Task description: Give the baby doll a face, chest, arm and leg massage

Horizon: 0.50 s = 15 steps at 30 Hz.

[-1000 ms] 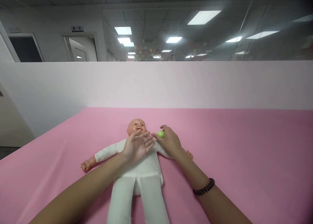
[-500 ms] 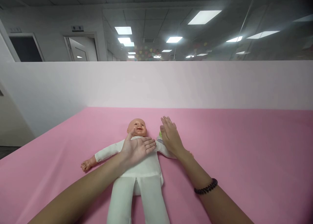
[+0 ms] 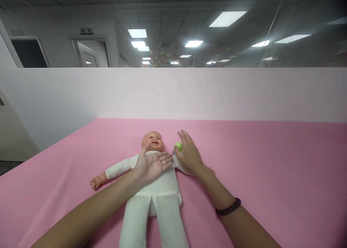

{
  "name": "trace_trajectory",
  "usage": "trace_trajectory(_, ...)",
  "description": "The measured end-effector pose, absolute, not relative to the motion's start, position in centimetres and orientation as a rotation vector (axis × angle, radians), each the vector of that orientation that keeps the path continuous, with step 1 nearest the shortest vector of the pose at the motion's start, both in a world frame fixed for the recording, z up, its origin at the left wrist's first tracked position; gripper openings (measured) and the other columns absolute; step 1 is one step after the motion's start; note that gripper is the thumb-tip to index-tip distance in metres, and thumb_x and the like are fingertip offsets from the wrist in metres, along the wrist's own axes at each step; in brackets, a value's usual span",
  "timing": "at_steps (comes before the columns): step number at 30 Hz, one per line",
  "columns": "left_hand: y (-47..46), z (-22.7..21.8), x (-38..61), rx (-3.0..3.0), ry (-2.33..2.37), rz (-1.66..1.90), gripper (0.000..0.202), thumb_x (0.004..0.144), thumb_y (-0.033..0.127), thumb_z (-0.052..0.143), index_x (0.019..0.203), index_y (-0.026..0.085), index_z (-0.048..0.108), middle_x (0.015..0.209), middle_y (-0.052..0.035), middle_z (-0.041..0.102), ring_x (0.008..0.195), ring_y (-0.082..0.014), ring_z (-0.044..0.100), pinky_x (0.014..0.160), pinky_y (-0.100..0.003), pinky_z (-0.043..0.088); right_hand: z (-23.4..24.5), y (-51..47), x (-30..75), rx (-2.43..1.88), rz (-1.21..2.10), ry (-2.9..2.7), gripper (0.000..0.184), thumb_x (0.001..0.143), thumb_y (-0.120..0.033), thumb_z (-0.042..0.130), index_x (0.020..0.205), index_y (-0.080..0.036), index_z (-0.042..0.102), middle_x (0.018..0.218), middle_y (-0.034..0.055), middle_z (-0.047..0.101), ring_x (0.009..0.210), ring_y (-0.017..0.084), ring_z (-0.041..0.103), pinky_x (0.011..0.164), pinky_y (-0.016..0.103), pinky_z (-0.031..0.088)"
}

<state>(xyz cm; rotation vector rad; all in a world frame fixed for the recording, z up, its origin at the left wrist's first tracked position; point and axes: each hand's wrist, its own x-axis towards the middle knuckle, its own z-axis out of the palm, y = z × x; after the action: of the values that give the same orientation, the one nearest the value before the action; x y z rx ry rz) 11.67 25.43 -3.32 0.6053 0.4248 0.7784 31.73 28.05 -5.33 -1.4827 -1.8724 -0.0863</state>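
A baby doll (image 3: 154, 175) in a white suit lies on its back on a pink cloth (image 3: 257, 161), with bare plastic head, hands and feet. My left hand (image 3: 153, 165) rests open and flat across the doll's chest, just below the chin. By the doll's other shoulder, a small green ball (image 3: 178, 146) sits in the crook of my right hand (image 3: 189, 153). Those fingers curve around and above it, and the thumb lies beside it. I cannot tell whether the hand grips it. A dark coiled bracelet (image 3: 228, 206) circles my right wrist.
The pink cloth stretches well to both sides of the doll and ends at a white partition (image 3: 173, 94) behind it. Beyond the partition are a glass panel, ceiling lights and a doorway (image 3: 90, 53). No other person appears.
My right hand has curled down from an upright, flat pose, uncovering the green ball again. My left hand has settled onto the doll's chest. The doll has not moved.
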Motion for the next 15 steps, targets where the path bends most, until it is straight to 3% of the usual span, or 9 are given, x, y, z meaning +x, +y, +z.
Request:
trace_trajectory(3,25.6,-3.5,11.7,0.592,0.415,0.779,0.105,0.083,0.062,0.042,0.156,-0.006,0.011,0.166,-0.0262,0.018,0.151,-0.0305,0.030,0.124,-0.040,0.030,-5.3,27.8,31.9,-1.539,0.104,-2.002,0.064,0.092,-0.027,0.044,0.153,-0.010,0.035,0.161,0.0168,0.034,0.147,0.031,0.036,0.118,0.048,0.035)
trace_trajectory(6,25.7,-3.8,11.5,0.585,0.399,0.791,0.105,0.082,0.062,0.045,0.155,-0.006,0.012,0.166,-0.0268,0.018,0.151,-0.0308,0.031,0.123,-0.040,0.032,-5.5,27.7,32.1,-1.566,0.238,-2.008,0.058,0.097,-0.031,0.040,0.152,-0.013,0.038,0.155,0.0156,0.044,0.137,0.029,0.049,0.111,0.044,0.043)
trace_trajectory(10,25.7,-3.8,11.4,0.537,0.351,0.833,0.099,0.086,0.059,0.044,0.156,-0.005,0.014,0.166,-0.0255,0.018,0.152,-0.0311,0.030,0.121,-0.040,0.034,-5.3,27.9,32.0,-1.608,0.161,-1.904,0.049,0.099,-0.026,0.036,0.143,-0.009,0.049,0.142,0.0162,0.056,0.131,0.026,0.053,0.109,0.039,0.043)
trace_trajectory(15,25.3,-3.3,11.4,0.485,0.310,0.905,0.087,0.092,0.060,0.040,0.155,0.003,0.027,0.162,-0.0200,0.034,0.150,-0.0278,0.035,0.122,-0.040,0.032,-4.7,27.9,32.8,-1.922,-0.078,-1.711,0.048,0.095,-0.014,0.035,0.140,-0.004,0.053,0.133,0.0224,0.061,0.116,0.034,0.062,0.094,0.044,0.049)
